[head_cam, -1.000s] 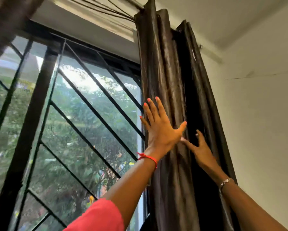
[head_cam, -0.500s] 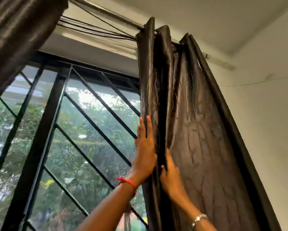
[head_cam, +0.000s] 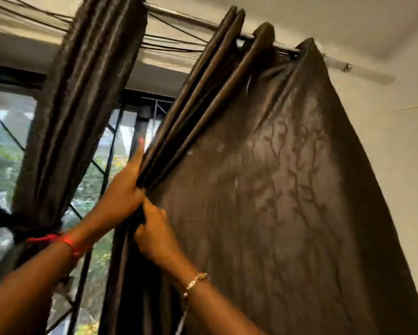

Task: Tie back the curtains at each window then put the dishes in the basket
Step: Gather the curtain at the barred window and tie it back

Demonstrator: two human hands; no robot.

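Note:
A dark brown curtain (head_cam: 287, 189) hangs from a metal rod (head_cam: 362, 71) on the right, spread wide toward the wall with its left edge bunched in folds. My left hand (head_cam: 123, 192) grips those folds from the window side, one finger pointing up. My right hand (head_cam: 155, 233) pinches the same bunched edge just below it. A second brown curtain (head_cam: 82, 105) hangs gathered at the left, bound with a dark tie (head_cam: 22, 228) near its middle. No dishes or basket are in view.
Behind the curtains is a window with a black diagonal metal grille (head_cam: 106, 170) and green trees outside. Dark cables (head_cam: 169, 44) run along the top near the rod. A pale wall (head_cam: 401, 165) stands at the right.
The view has swung right and the left curtain has come into sight. The right curtain has spread wider toward the wall. Both hands have gone from flat against the folds to gripping the bunched edge.

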